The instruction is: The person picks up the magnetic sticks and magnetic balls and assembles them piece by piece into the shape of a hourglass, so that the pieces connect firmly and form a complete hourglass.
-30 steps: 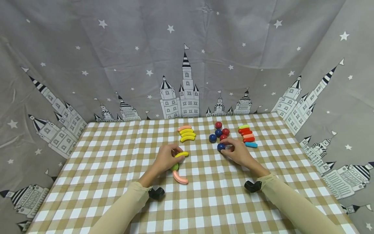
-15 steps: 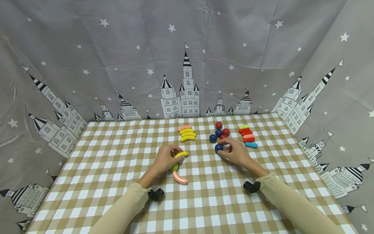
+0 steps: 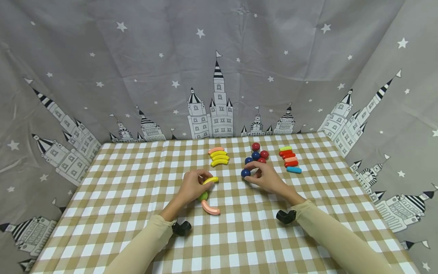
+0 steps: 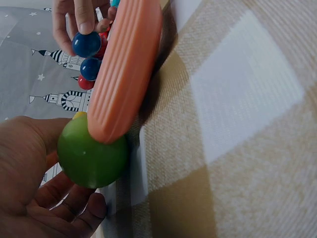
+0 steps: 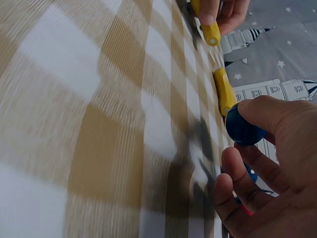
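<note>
My left hand (image 3: 190,185) pinches a yellow curved rod (image 3: 211,180) low over the checked cloth. Behind it is a green ball (image 4: 91,151), which meets the end of a salmon curved rod (image 3: 210,209); in the left wrist view this rod lies along the cloth. Between thumb and fingertips, my right hand (image 3: 268,179) grips a dark blue ball (image 3: 245,173), a short way right of the yellow rod's free end. In the right wrist view the same blue ball (image 5: 243,126) shows under the thumb, its shadow on the cloth.
Beyond my right hand lie several red balls (image 3: 256,146) and blue balls (image 3: 255,155). A row of yellow curved rods (image 3: 219,162) with a salmon one sits at the back middle. Coloured short rods, among them a blue rod (image 3: 294,169), lie at the right. A grey curtain (image 3: 219,23) hangs behind.
My right hand has moved left with the blue ball, away from the short rods and toward the yellow rod. The left hand and its pieces have stayed almost still.
</note>
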Demonstrator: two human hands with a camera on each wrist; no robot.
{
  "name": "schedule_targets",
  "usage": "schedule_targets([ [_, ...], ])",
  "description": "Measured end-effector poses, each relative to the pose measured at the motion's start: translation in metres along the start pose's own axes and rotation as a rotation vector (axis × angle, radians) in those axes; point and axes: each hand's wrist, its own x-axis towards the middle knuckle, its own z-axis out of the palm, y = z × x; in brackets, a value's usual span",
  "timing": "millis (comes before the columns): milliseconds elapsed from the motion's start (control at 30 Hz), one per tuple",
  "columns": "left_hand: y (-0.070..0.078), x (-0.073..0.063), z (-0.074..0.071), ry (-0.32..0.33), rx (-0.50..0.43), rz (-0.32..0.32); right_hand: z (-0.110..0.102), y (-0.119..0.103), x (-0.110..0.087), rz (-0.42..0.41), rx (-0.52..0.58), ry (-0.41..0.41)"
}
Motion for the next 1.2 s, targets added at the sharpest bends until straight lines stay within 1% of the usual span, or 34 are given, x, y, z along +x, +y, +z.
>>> schedule_targets([
  [267, 0.0, -0.002, 0.0, 0.025, -0.025, 0.004, 0.018, -0.013, 0.009, -0.016, 0.011, -0.025],
  [400, 0.0, -0.003, 0.0, 0.029, -0.046, -0.017, 0.028, -0.018, 0.015, -0.034, 0.007, -0.037],
  [567, 0.001, -0.004, 0.0, 0.028, -0.067, -0.067, 0.039, -0.025, 0.022, -0.048, -0.015, -0.06],
  [700, 0.0, -0.004, -0.001, 0.029, -0.07, -0.09, 0.046, -0.028, 0.026, -0.084, -0.005, -0.081],
  [800, 0.0, -0.004, -0.001, 0.03, -0.067, -0.093, 0.052, -0.028, 0.029, -0.126, -0.003, -0.083],
  [900, -0.001, -0.004, -0.001, 0.029, -0.065, -0.089, 0.058, -0.03, 0.032, -0.148, 0.006, -0.084],
  [1067, -0.002, -0.004, -0.002, 0.022, -0.064, -0.076, 0.062, -0.036, 0.033, -0.127, 0.01, -0.104],
  [1200, -0.003, -0.004, -0.002, 0.019, -0.058, -0.068, 0.064, -0.036, 0.032, -0.113, 0.002, -0.107],
])
